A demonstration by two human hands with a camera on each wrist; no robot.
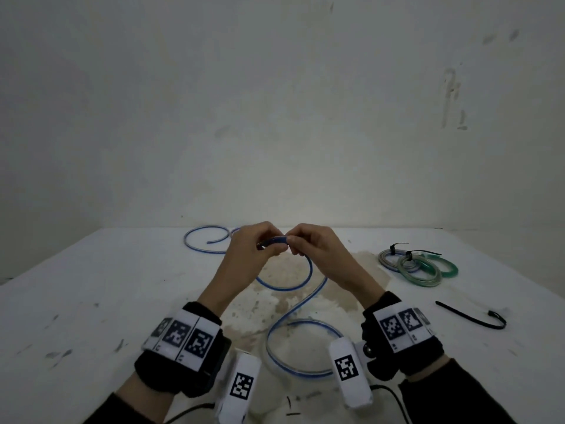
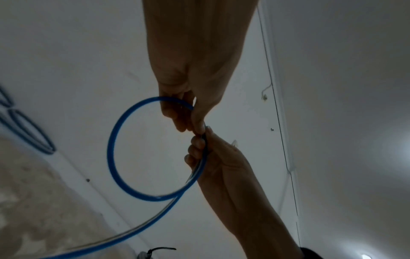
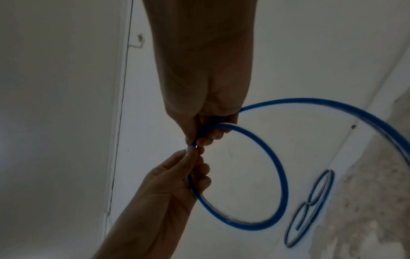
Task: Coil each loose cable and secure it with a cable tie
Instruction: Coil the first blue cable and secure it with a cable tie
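Note:
A long blue cable (image 1: 284, 289) forms one raised loop under my hands, then snakes in an S across the table toward me. My left hand (image 1: 260, 243) and right hand (image 1: 293, 243) meet above the table's middle, each pinching the cable where the loop closes. In the left wrist view the left hand (image 2: 186, 121) grips the top of the blue cable's loop (image 2: 110, 149), fingertips touching the right hand (image 2: 199, 147). From the right wrist, the right hand (image 3: 204, 136) holds two strands of the blue cable (image 3: 282, 177) together, and the left hand (image 3: 195, 168) curls round the loop below.
A second loose blue cable (image 1: 195, 249) curls at the table's back left. Tied coils of grey and green cable (image 1: 409, 261) lie at the right. A loose black cable tie (image 1: 467, 316) lies near the right edge. The white table (image 1: 91, 301) is stained in its middle.

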